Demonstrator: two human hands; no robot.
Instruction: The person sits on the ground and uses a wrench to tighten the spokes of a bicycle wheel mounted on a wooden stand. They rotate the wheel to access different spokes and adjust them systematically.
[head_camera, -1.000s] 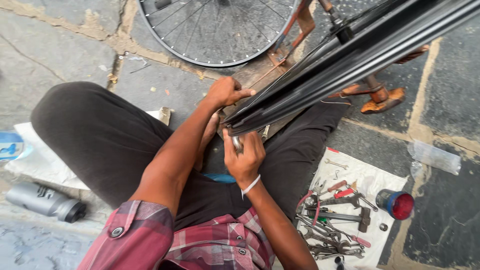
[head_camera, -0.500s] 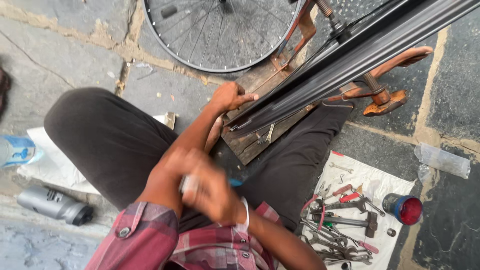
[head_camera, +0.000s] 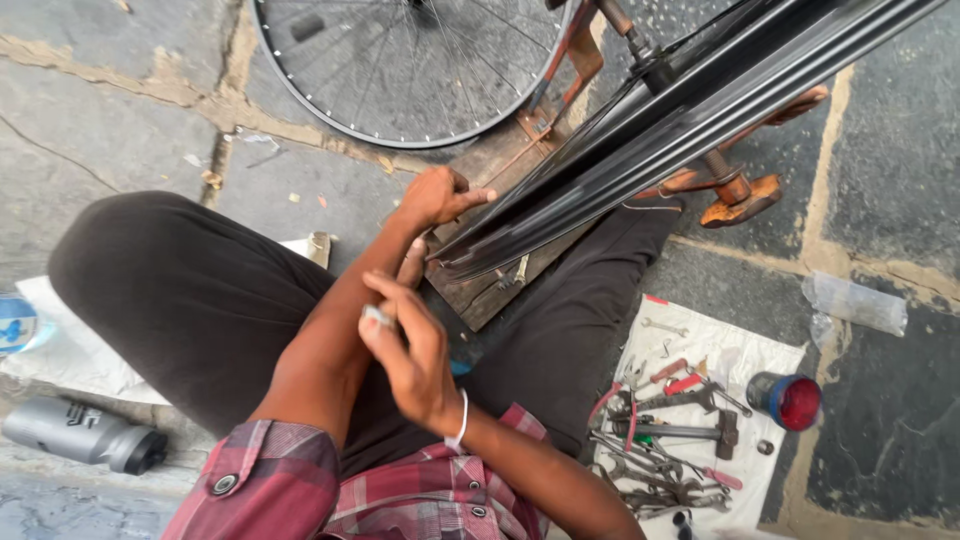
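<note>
My left hand (head_camera: 438, 196) grips the near end of a black bicycle rim (head_camera: 690, 110) that runs diagonally to the top right. My right hand (head_camera: 408, 352), with a white band at the wrist, hovers over my left forearm, a little below the rim. It pinches a small silver metal piece (head_camera: 377, 317), which is blurred. A worn wooden block (head_camera: 492, 292) lies under the rim's end, between my knees. I sit on a stone floor in dark trousers and a red checked shirt.
A spoked wheel (head_camera: 400, 70) lies at the top. A rusty stand (head_camera: 742, 196) holds the rim. Several wrenches and a hammer lie on a white cloth (head_camera: 740, 350), with a red-topped can (head_camera: 792, 402) beside it. A grey bottle (head_camera: 80, 436) lies at the left.
My right hand left the rim, drew back toward my chest, and now has come forward over my left forearm. My left hand stayed on the rim.
</note>
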